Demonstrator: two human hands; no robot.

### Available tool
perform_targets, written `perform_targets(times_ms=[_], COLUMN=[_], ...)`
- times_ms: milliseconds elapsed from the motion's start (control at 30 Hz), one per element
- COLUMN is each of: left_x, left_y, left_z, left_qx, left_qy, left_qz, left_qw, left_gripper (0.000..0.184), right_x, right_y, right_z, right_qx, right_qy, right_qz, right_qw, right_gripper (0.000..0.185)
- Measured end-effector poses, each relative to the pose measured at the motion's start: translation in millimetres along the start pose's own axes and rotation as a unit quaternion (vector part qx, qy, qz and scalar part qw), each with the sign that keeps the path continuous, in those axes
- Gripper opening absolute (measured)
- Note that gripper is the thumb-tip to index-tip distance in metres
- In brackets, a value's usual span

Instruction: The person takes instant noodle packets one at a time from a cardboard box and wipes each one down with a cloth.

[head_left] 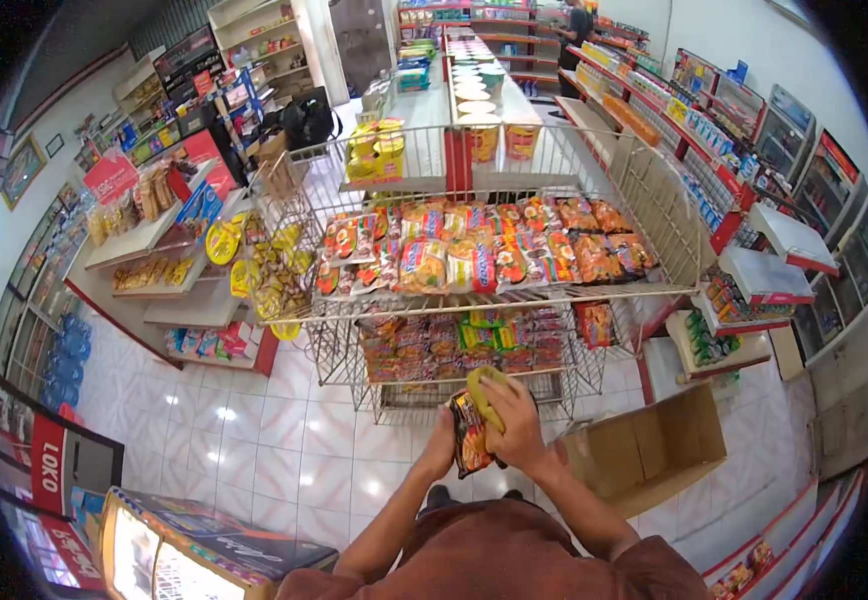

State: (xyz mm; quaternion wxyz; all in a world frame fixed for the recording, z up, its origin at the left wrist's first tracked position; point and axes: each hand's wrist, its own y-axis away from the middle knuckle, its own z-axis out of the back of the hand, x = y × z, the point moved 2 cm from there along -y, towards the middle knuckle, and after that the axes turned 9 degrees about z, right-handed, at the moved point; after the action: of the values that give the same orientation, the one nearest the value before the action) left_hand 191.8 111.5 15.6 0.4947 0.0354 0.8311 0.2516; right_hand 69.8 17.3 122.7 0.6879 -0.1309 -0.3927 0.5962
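In front of my body, my left hand (438, 447) grips the side of a dark instant noodle packet (471, 440). My right hand (520, 428) is closed on a yellowish cloth (491, 392), which lies against the packet's upper right part. Just beyond both hands stands a wire rack (514, 300). Rows of red, white and orange noodle packets (421, 263) fill its upper basket. More packets (412, 352), mostly dark pink with some green and yellow ones, lie on the lower tier.
An open cardboard box (689, 432) sits on the tiled floor (284, 440) to my right. Yellow round packs (284, 265) hang at the rack's left. Behind it, noodle cups (481, 135) line a shelf. A person (576, 40) stands far back. A lit case (159, 560) is at lower left.
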Motion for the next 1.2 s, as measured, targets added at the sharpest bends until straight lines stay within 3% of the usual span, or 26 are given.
perform_targets(times_ms=[100, 267, 367, 400, 500, 533, 633, 700, 800, 900, 1033, 1200], left_x=[-13.1, -24.4, -25.2, -23.1, -13.1, -14.3, -24.6, -17.9, -3.7, -10.1, -5.6, -20.8], left_y=[0.2, -2.6, -0.4, -2.9, -11.3, -11.6, -7.4, -5.6, -5.3, 11.9, 9.6, 4.7], left_z=[-31.8, -60.5, -75.5, -77.0, -75.3, -72.7, -58.9, -47.1, -38.3, -69.3, -67.5, -36.7], left_qx=[0.030, 0.053, -0.030, -0.031, -0.014, -0.016, 0.044, 0.051, 0.065, -0.034, -0.054, -0.022], left_qy=[0.055, 0.000, -0.216, -0.216, -0.048, -0.048, 0.162, 0.179, 0.208, 0.135, 0.062, 0.140], left_qz=[0.003, -0.001, -0.074, -0.076, -0.031, -0.031, 0.051, 0.066, 0.096, 0.042, 0.022, 0.018], left_qw=[0.998, 0.999, 0.973, 0.973, 0.998, 0.998, 0.984, 0.980, 0.971, 0.989, 0.996, 0.990], left_gripper=[0.087, 0.085, 0.081, 0.081, 0.091, 0.091, 0.091, 0.091, 0.091, 0.084, 0.084, 0.083], right_x=[0.5, -14.8, -27.6, -30.4, -23.4, -17.3, 0.5, 10.0, 3.1, -9.4, -10.4, 28.1], right_y=[7.5, 21.8, 23.1, 22.6, 24.0, 24.9, 37.3, 45.2, 41.1, 28.2, 17.2, 26.7], right_z=[19.5, 48.3, 49.2, 47.5, 39.4, 34.8, 25.5, 20.9, 20.9, 14.6, 14.0, 18.8], right_qx=[-0.011, -0.012, -0.026, -0.038, -0.036, -0.023, 0.017, 0.067, 0.060, 0.048, 0.032, 0.067], right_qy=[0.028, 0.008, -0.005, -0.007, 0.004, 0.017, 0.016, -0.009, -0.012, -0.015, 0.009, 0.038], right_qz=[0.007, 0.028, 0.003, -0.025, -0.045, -0.037, -0.006, 0.038, 0.034, 0.016, -0.009, 0.041], right_qw=[1.000, 1.000, 1.000, 0.999, 0.998, 0.999, 1.000, 0.997, 0.998, 0.999, 0.999, 0.996], right_gripper=[0.045, 0.043, 0.042, 0.042, 0.041, 0.042, 0.042, 0.043, 0.045, 0.046, 0.048, 0.046])
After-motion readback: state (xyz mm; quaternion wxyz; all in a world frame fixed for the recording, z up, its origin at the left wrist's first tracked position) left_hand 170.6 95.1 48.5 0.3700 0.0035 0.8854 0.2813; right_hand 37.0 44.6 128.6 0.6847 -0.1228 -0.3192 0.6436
